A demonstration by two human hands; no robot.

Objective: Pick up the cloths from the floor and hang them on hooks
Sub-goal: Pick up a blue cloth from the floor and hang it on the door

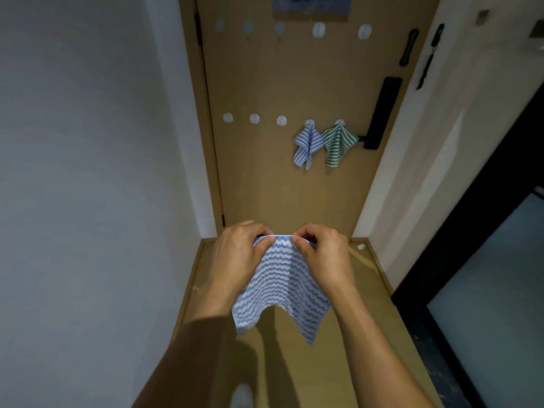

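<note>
two hands pinched one blue striped cloth [281, 285] along its top hem, our left hand [240, 254] and right hand [321, 254] close together with fingers curled on the edge. it hung off the floor in front of us, hem level, long axis vertical, lower corners pointing down. we judged the pick-up done and hanging as next: find the hem's middle or loop and lift to a free hook [281, 120]. beyond, the door [265, 178] carried a blue hung cloth [307, 145] and a green hung cloth [338, 144].
</note>
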